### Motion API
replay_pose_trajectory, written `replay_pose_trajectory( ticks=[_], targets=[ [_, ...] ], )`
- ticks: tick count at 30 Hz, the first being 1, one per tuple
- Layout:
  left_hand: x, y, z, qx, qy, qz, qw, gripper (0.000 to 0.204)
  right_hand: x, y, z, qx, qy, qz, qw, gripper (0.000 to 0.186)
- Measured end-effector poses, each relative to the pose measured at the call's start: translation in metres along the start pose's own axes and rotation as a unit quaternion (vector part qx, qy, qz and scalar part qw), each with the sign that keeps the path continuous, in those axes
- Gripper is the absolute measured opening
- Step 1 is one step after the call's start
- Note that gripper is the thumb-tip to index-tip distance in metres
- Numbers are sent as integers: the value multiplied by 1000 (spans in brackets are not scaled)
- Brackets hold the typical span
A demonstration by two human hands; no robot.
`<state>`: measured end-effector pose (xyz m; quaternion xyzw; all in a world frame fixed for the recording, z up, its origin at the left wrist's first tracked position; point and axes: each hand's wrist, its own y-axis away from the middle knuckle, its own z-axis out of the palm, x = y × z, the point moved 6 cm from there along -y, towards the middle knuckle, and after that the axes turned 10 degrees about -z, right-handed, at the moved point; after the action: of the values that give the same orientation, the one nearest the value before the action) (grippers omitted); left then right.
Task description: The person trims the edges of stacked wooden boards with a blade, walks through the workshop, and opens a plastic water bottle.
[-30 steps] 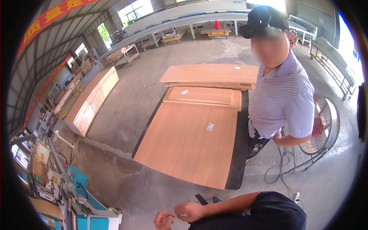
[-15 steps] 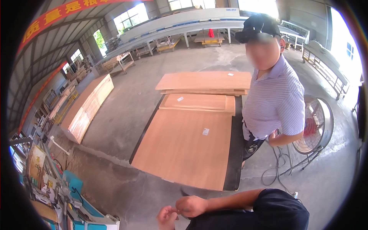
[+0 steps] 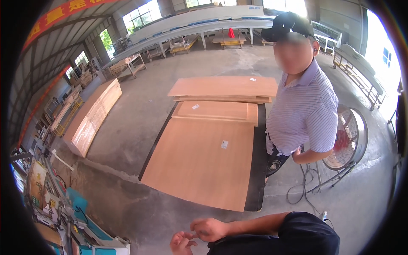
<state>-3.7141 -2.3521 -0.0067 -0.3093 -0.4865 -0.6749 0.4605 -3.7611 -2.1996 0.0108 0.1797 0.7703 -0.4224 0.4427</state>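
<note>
My left hand (image 3: 182, 241) is at the bottom of the view with its fingers curled in a pinch. Beside it, my right hand (image 3: 209, 229) is closed, fingertips very close to the left one's; whatever is between them is too small to make out. Beyond both hands lies a large wood-veneer panel (image 3: 197, 165) with a small white label, on a black-edged base (image 3: 259, 165). Smaller panels (image 3: 212, 110) and stacked longer boards (image 3: 219, 87) rest toward its far end.
A co-worker (image 3: 304, 114) in a striped shirt and black cap stands at the right beside a floor fan (image 3: 344, 140) with trailing cables. At the left are a long board stack (image 3: 91, 119) and a teal-white machine (image 3: 85, 225). A long machine (image 3: 191, 23) runs along the back.
The view has shifted slightly, so the panels sit a little further left. My hands stay closed close together, the fingers moving slightly. The co-worker stands in much the same pose.
</note>
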Motion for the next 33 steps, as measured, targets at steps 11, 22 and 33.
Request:
replay_pose_trajectory(
  ticks=[11,22,33],
  targets=[
    [4,5,-3,21,11,31,999,21,-18,-12,-6,6,-9,-84,996,7],
    [55,15,36,-61,-22,197,978,39,-45,-35,-29,123,29,-214,969,15],
    [192,33,65,52,-704,434,559,13,-51,-111,-45,95,21,-176,980,8]
  ],
)
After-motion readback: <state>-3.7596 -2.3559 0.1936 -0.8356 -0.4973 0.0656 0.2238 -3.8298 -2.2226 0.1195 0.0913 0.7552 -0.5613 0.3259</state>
